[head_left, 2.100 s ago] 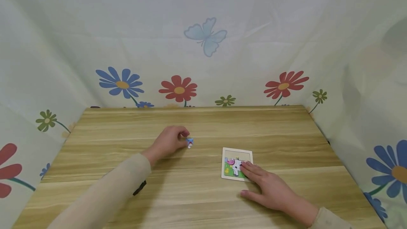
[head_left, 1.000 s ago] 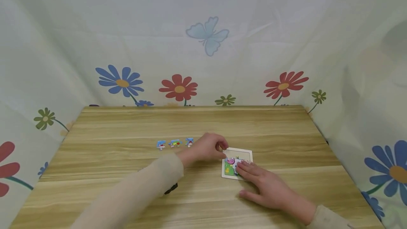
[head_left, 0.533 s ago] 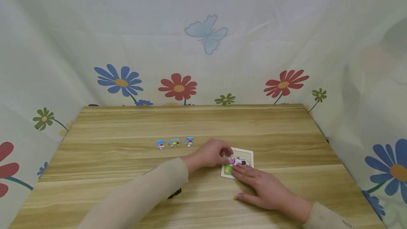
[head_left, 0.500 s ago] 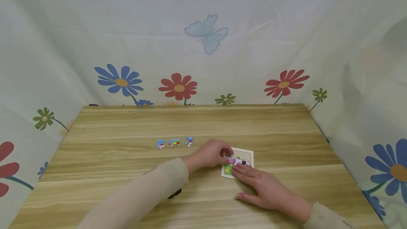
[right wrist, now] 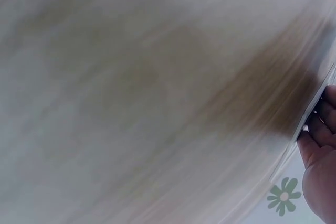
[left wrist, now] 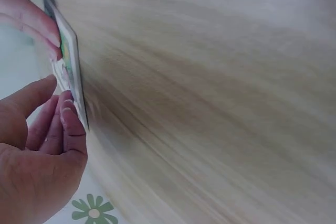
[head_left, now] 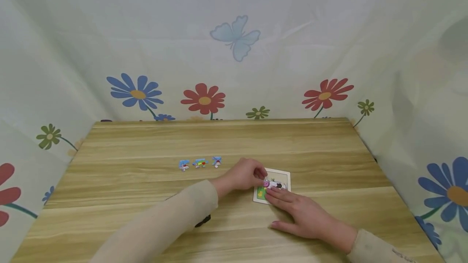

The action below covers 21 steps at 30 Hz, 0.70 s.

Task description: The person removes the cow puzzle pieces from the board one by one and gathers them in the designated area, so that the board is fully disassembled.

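A square cow jigsaw puzzle (head_left: 260,192) in a pale frame lies on the table, its lower part filled with cow and green picture pieces. A bare beige strip shows along the top inside the frame. My left hand (head_left: 245,174) is at the puzzle's upper left, thumb and bent fingertips touching it; I cannot tell whether a piece is between them. My right hand (head_left: 305,216) lies with straight fingers over the lower right of the puzzle, hiding that corner. In the left wrist view, the left hand's fingers (left wrist: 73,129) reach the frame's edge, close to the right hand's fingertips.
Three loose blue-topped puzzle pieces (head_left: 200,163) lie in a row left of the puzzle, beyond the left forearm. A dark strap end (head_left: 203,220) hangs below the left sleeve. Flower-printed cloth (head_left: 234,64) stands behind and beside the wooden table (head_left: 310,145).
My left hand has moved right from the loose pieces to the puzzle's upper left and then slightly further over it. My right hand has shifted a little left on the puzzle.
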Tool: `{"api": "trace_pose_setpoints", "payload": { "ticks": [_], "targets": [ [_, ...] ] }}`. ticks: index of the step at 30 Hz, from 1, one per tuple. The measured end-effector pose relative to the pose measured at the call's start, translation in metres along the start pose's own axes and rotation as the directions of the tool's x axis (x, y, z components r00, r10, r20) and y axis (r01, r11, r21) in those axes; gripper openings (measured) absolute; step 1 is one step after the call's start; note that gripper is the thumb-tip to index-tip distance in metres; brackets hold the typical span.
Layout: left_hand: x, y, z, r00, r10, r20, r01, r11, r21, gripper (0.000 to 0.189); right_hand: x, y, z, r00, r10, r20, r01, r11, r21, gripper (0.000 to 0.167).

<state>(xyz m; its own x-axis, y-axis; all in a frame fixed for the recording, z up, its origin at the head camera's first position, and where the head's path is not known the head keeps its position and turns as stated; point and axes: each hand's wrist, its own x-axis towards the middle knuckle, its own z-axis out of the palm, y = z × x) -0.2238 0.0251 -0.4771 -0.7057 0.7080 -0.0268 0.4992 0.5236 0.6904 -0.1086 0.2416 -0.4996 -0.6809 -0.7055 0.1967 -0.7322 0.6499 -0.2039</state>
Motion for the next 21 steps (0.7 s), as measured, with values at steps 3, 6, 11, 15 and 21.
{"api": "trace_pose_setpoints", "payload": {
  "ticks": [3,6,11,15,21],
  "targets": [
    [0.0037,0.0001,0.0002,0.999,-0.033,0.013,0.033,0.999,0.002,0.014,0.0004,-0.0005,-0.0008,1.0,0.002,0.015,-0.002,1.0,-0.002,0.069],
    [0.0075,0.0011,0.001,0.999,-0.046,0.027,0.045,0.999,0.029,0.012,0.0002,-0.0004,-0.0011,1.0,-0.005,0.011,0.005,1.0,-0.002,0.069],
    [0.0103,0.0042,0.0007,0.998,-0.056,0.03,0.054,0.997,0.063,0.008,0.0006,-0.0001,-0.0005,1.0,-0.022,0.002,0.022,1.0,-0.005,0.068],
    [0.0102,0.0074,-0.0013,0.998,-0.054,0.033,0.053,0.998,0.039,0.009,0.0003,0.0003,-0.0001,1.0,-0.013,0.02,0.013,1.0,-0.004,0.068],
    [0.0087,0.0087,-0.007,0.996,-0.082,0.032,0.084,0.994,-0.067,0.01,-0.0008,0.001,0.0005,0.999,0.001,0.032,-0.001,1.0,-0.006,0.069]
  ]
}}
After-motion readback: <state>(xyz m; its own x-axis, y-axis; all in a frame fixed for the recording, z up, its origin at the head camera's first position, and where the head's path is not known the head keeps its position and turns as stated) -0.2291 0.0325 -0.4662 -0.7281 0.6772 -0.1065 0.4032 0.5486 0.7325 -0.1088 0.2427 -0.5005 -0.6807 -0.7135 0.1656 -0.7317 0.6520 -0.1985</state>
